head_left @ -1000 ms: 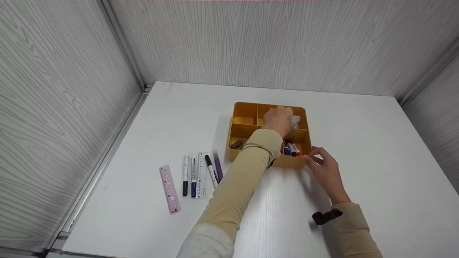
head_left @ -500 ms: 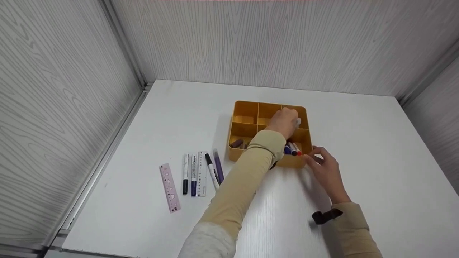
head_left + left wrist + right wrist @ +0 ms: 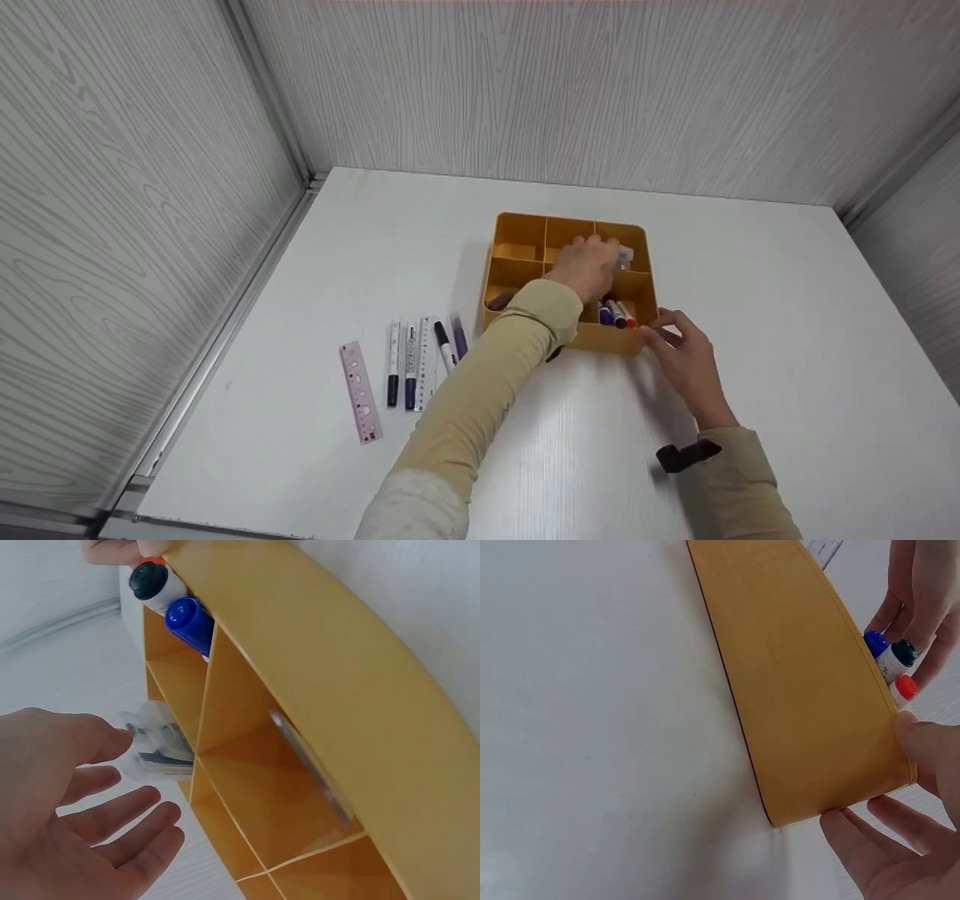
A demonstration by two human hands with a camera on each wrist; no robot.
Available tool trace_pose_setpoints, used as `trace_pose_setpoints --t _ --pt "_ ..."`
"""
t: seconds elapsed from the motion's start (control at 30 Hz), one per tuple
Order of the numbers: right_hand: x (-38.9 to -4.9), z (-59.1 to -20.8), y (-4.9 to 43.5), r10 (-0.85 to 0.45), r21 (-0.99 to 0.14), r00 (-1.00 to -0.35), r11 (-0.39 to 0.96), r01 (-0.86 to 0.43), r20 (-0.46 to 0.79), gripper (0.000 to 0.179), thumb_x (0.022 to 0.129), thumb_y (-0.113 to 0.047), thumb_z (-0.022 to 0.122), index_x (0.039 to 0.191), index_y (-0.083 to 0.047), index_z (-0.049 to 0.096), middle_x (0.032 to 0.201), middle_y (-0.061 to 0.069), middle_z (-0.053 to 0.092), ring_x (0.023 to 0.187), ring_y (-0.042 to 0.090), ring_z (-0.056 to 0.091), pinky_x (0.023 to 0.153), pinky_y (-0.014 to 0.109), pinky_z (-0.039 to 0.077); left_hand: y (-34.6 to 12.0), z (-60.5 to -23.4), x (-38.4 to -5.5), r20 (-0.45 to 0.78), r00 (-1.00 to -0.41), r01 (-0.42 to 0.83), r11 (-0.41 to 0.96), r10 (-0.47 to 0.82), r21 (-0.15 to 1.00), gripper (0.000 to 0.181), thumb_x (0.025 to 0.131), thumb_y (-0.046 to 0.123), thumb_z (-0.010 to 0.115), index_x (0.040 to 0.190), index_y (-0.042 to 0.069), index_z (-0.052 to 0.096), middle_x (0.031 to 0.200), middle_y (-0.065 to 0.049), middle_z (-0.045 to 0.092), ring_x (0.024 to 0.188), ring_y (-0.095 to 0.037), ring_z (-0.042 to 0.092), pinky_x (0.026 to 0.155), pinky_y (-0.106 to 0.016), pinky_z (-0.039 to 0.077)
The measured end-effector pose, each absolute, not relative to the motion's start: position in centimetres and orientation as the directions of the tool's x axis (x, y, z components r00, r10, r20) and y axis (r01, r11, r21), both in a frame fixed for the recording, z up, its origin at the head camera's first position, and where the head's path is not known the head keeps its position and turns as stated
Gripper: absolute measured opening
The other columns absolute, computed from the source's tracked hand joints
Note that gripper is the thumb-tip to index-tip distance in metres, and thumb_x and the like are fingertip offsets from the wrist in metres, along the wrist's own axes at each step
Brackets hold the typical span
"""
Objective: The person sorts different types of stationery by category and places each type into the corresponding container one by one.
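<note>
A yellow divided box point(image 3: 607, 340) stands on the white table. My left hand point(image 3: 585, 266) is over its middle and right compartments, fingers spread and relaxed. In the left wrist view, that hand stands beside a clear plastic packet-like item point(image 3: 161, 739), with a small gap between thumb and item; it lies in the back right compartment. My right hand point(image 3: 690, 367) grips the box's front right corner, its thumb point(image 3: 922, 746) at the rim and its fingers against the side wall. Several markers point(image 3: 618, 313) with blue, dark and red ends stand in the front right compartment.
Left of the box lie a pink ruler point(image 3: 360, 392), a clear ruler point(image 3: 426, 364), a black-capped marker point(image 3: 394, 364), a blue-capped marker point(image 3: 410, 366) and a purple pen point(image 3: 459, 334). A brown piece point(image 3: 499, 301) sits in the front left compartment. A thin flat item point(image 3: 311, 765) leans in the front middle one.
My left hand moved right over the box, then drew back slightly toward me with its fingers spreading; the clear item shows beside it. My right hand keeps its grip on the corner.
</note>
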State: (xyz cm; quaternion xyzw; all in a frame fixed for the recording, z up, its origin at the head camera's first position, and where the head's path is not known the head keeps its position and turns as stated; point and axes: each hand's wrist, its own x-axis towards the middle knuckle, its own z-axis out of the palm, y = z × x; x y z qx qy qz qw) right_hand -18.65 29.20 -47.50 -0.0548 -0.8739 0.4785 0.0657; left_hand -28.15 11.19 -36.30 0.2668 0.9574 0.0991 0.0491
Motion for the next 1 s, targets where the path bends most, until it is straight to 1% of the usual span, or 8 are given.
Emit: trace_pose_setpoints --t 0.23,0.37,0.47,0.67,0.73,0.83,0.93,1.0 --pt "-18.8 -47.3 29.5 0.164 -0.843 -0.986 0.533 0.074 0.018 0.043 0.092 -0.048 0.064 0.113 -0.011 0.054 0.156 0.017 0.040 0.130 0.040 0.054 0.105 0.048 0.046 9.2 -35.5 -27.1 0.047 -0.806 0.586 0.782 0.591 0.212 0.042 0.103 0.023 0.051 0.143 0.011 0.047 0.136 -0.008 0.057 0.117 -0.021 0.057 0.106 -0.033 0.047" --pt "-18.9 -47.2 29.7 0.160 -0.844 -0.987 0.531 0.079 0.009 0.040 0.094 -0.045 0.063 0.114 -0.012 0.053 0.157 0.016 0.038 0.131 0.040 0.053 0.104 0.047 0.046 7.5 -35.1 -26.5 0.103 -0.783 0.621 0.758 0.614 0.199 0.041 0.103 0.020 0.050 0.142 0.008 0.048 0.132 -0.009 0.060 0.113 -0.022 0.060 0.102 -0.032 0.049" --pt "-18.9 -47.2 29.8 0.157 -0.844 -0.988 0.532 0.076 0.010 0.040 0.094 -0.044 0.063 0.114 -0.011 0.053 0.157 0.016 0.038 0.132 0.040 0.053 0.104 0.046 0.046 6.2 -35.1 -26.1 0.134 -0.783 0.622 0.753 0.608 0.215 0.041 0.102 0.018 0.049 0.142 0.008 0.049 0.129 -0.008 0.062 0.111 -0.022 0.060 0.100 -0.032 0.049" --pt "-19.0 -47.2 30.0 0.151 -0.847 -0.988 0.529 0.050 0.036 0.046 0.092 -0.048 0.063 0.114 -0.008 0.054 0.157 0.018 0.038 0.131 0.041 0.053 0.101 0.045 0.047 3.4 -35.3 -25.0 0.206 -0.784 0.621 0.734 0.586 0.275 0.038 0.101 0.017 0.052 0.138 0.009 0.053 0.124 -0.007 0.065 0.106 -0.022 0.061 0.098 -0.032 0.049" --pt "-19.0 -47.2 30.0 0.154 -0.845 -0.988 0.532 0.056 0.031 0.046 0.092 -0.049 0.063 0.114 -0.010 0.054 0.157 0.017 0.037 0.132 0.041 0.052 0.102 0.045 0.047 2.6 -35.3 -24.6 0.236 -0.777 0.629 0.726 0.583 0.279 0.036 0.100 0.016 0.052 0.136 0.008 0.055 0.125 -0.007 0.065 0.107 -0.022 0.061 0.099 -0.032 0.049" --pt "-19.1 -47.1 30.1 0.156 -0.847 -0.988 0.528 0.066 0.020 0.044 0.093 -0.048 0.063 0.115 -0.011 0.054 0.158 0.016 0.036 0.133 0.041 0.051 0.104 0.046 0.046 1.6 -35.6 -24.0 0.279 -0.761 0.647 0.717 0.585 0.261 0.035 0.099 0.015 0.053 0.133 0.008 0.058 0.122 -0.008 0.067 0.107 -0.022 0.063 0.101 -0.032 0.048" --pt "-19.0 -46.9 30.2 0.157 -0.845 -0.987 0.531 0.071 0.016 0.046 0.093 -0.049 0.062 0.115 -0.010 0.054 0.158 0.016 0.036 0.134 0.041 0.050 0.104 0.047 0.045 0.8 -36.0 -23.4 0.333 -0.744 0.663 0.703 0.580 0.257 0.032 0.098 0.012 0.054 0.129 0.007 0.062 0.117 -0.008 0.069 0.104 -0.023 0.064 0.097 -0.032 0.050" --pt "-19.0 -46.9 30.2 0.159 -0.844 -0.987 0.531 0.075 0.011 0.046 0.093 -0.049 0.062 0.116 -0.010 0.053 0.159 0.016 0.035 0.135 0.041 0.049 0.105 0.048 0.045 0.3 -36.3 -23.0 0.356 -0.742 0.663 0.697 0.568 0.272 0.030 0.098 0.011 0.054 0.125 0.008 0.065 0.114 -0.007 0.070 0.102 -0.023 0.064 0.093 -0.033 0.051"
